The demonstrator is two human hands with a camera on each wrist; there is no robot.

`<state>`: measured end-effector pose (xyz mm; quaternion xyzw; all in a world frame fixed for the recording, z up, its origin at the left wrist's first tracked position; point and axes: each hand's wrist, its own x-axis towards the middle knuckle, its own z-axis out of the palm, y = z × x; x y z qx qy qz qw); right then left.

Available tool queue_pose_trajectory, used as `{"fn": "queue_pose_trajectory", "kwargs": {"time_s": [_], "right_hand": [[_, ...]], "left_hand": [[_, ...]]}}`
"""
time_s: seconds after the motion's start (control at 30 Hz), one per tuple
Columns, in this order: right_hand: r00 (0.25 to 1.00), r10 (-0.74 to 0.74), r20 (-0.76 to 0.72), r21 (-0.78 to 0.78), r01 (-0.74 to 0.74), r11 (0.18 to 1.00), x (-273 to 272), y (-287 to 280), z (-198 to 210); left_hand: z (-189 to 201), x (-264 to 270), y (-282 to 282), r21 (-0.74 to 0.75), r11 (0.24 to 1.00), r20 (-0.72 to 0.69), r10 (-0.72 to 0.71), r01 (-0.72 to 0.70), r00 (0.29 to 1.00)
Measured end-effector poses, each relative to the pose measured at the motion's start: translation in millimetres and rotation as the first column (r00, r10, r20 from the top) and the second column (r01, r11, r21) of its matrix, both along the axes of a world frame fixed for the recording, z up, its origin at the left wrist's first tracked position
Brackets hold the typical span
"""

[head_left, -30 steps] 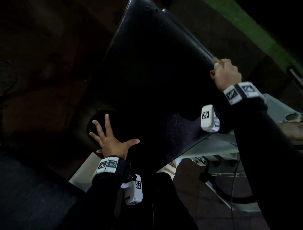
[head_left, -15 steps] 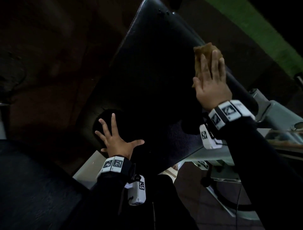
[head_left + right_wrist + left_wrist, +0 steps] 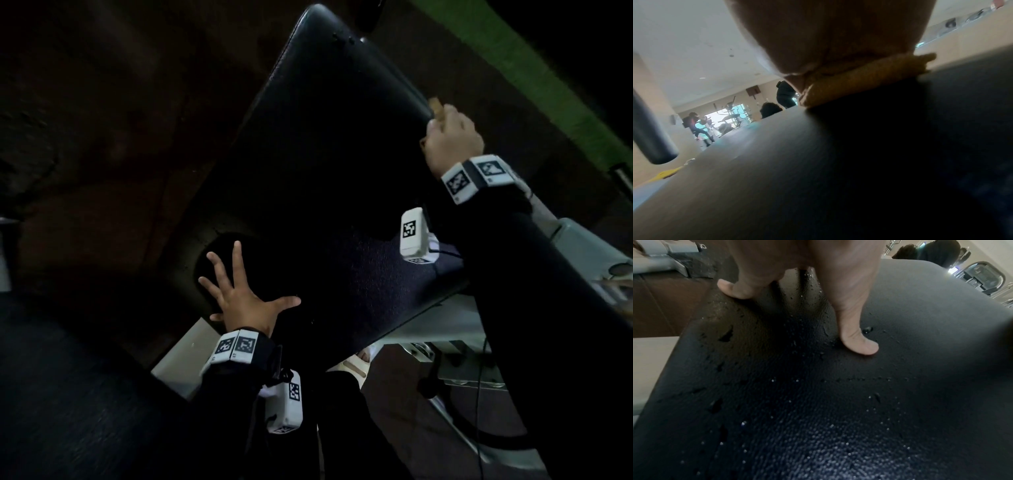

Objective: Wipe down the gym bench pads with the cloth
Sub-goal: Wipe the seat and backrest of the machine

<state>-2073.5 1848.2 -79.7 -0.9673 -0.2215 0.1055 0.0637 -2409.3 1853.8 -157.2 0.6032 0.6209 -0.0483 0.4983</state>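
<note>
Bench pad (image 3: pixel 325 192), black and grained, runs from the lower middle of the head view up to the top centre, tilted across the frame.

Nearest, at lower centre, the left hand (image 3: pixel 245 301) lies flat on the pad's near end with its fingers (image 3: pixel 236 260) fanned wide and straight, thumb out to the right. It holds nothing; I judge it is there to brace the body and steady the pad while the other arm reaches. The left wrist view shows the thumb (image 3: pixel 859 340) pressed onto wet vinyl, with water droplets (image 3: pixel 725 335) beaded around it, so this near end looks dampened and not yet wiped dry.

Farther up, at the pad's right edge in the upper right, the right hand (image 3: pixel 452 140) is curled over the edge, fingers folded round the cloth (image 3: pixel 435 104), a tan wad of which only a corner peeks out above the knuckles. The right wrist view shows the cloth (image 3: pixel 863 81) squeezed between hand and pad, probably to rub the side seam.

Beyond, at far upper right, a green strip (image 3: pixel 534 78) crosses the floor.
</note>
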Motion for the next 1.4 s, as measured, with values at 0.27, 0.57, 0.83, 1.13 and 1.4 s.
{"fn": "queue_pose_trajectory", "kwargs": {"time_s": [0.27, 0.57, 0.83, 1.13, 1.4], "right_hand": [[0.930, 0.366, -0.024, -0.075, -0.367, 0.927, -43, -48, -2], [0.999, 0.040, -0.027, 0.051, -0.038, 0.998, -24, -55, 0], [0.979, 0.184, -0.090, 0.052, -0.180, 0.982, -28, 7, 6], [0.989, 0.146, -0.035, -0.027, -0.147, 0.989, -40, 3, -1], [0.995, 0.088, -0.056, -0.029, -0.089, 0.996, -27, 88, 9]], "left_hand": [[0, 0, 1, -0.014, 1.000, -0.011, -0.007, 0.007, 1.000], [-3, -1, 1, -0.021, 1.000, -0.006, -0.008, 0.008, 1.000], [-1, -1, 2, -0.020, 1.000, -0.016, -0.019, 0.019, 1.000], [0, -1, 2, -0.024, 0.999, -0.019, -0.023, 0.022, 1.000], [2, 0, 3, -0.032, 0.999, -0.021, -0.029, 0.028, 0.999]]}}
